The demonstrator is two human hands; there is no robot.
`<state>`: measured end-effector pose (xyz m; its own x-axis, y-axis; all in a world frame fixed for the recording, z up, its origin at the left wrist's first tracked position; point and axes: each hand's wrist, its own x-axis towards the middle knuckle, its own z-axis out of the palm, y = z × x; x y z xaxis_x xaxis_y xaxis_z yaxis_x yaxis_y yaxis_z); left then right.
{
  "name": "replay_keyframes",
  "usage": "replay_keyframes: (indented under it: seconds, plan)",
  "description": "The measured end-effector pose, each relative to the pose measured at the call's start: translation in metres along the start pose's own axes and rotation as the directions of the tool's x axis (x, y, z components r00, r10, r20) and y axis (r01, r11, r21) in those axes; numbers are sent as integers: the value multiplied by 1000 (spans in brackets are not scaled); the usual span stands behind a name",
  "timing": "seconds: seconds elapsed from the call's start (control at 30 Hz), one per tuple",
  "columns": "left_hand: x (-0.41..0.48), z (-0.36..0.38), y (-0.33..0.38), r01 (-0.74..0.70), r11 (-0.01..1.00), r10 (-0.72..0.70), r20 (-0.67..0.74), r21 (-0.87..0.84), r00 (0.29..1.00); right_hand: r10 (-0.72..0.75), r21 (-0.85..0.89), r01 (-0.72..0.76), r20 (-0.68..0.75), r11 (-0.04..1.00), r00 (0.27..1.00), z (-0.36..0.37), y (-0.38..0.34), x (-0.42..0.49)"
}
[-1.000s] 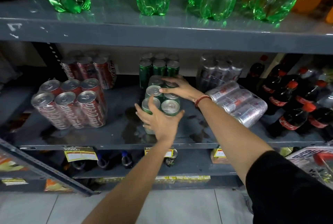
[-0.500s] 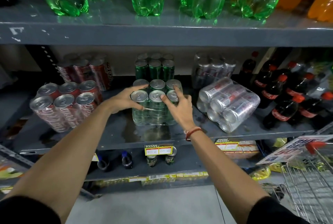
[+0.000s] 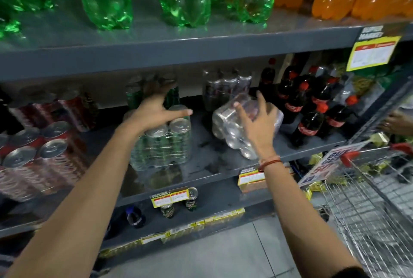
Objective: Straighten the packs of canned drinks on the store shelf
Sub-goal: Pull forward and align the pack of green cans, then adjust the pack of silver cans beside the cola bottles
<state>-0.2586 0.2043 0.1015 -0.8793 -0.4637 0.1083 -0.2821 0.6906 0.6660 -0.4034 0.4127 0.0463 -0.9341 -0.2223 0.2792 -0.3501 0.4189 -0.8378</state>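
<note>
Packs of canned drinks sit along the middle shelf [image 3: 214, 166]. A green pack [image 3: 163, 143] stands upright near the front edge, and the left hand [image 3: 154, 112] lies flat on its can tops, grip spread. Just to its right a silver pack [image 3: 243, 125] lies tipped on its side, can ends facing the front edge. The right hand [image 3: 257, 121] is in front of it, grip spread wide; whether it touches the wrap cannot be told. A red pack [image 3: 40, 161] stands toward the left end, cola bottles [image 3: 312, 108] toward the right end.
</note>
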Motion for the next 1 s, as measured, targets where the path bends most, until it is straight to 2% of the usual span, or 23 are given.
replay_keyframes:
  seconds: [0.1, 0.17, 0.23, 0.3, 0.37, 0.47, 0.63, 0.73, 0.87, 1.0]
  plan:
    - [34, 54, 47, -153, 986, 158, 75, -72, 984, 289, -150, -269, 133, 951, 948, -25, 29, 27]
    - [55, 92, 63, -149, 987, 158, 190, -61, 969, 390, -142, -364, 272, 920, 880, -31, 44, 39]
    - [78, 120, 64, -62, 997, 70, 290, -37, 954, 388, -64, -394, 380, 917, 840, -32, 57, 49]
    - [97, 136, 56, 0, 999, -21, 380, 53, 925, 361, -24, -388, 423, 921, 831, -31, 66, 56]
    - [110, 141, 47, -48, 989, -24, 475, 138, 880, 344, -28, -370, 438, 929, 830, -28, 71, 62]
    - [118, 139, 39, -47, 998, 13, 527, 50, 850, 322, -14, -358, 473, 934, 820, -26, 79, 72]
    - [105, 154, 31, -11, 1000, 7, 342, 10, 940, 226, -5, -266, 545, 964, 808, -27, 88, 87]
    - [88, 159, 25, -68, 998, 69, 244, -14, 967, 161, -17, -188, 594, 982, 788, -30, 88, 87]
    - [48, 171, 14, -48, 999, 49, 28, -14, 998, -48, -69, 99, 532, 993, 845, -39, 83, 69]
    - [5, 200, 13, -140, 990, 133, -227, -16, 965, -246, -69, 317, 482, 946, 841, -43, 84, 43]
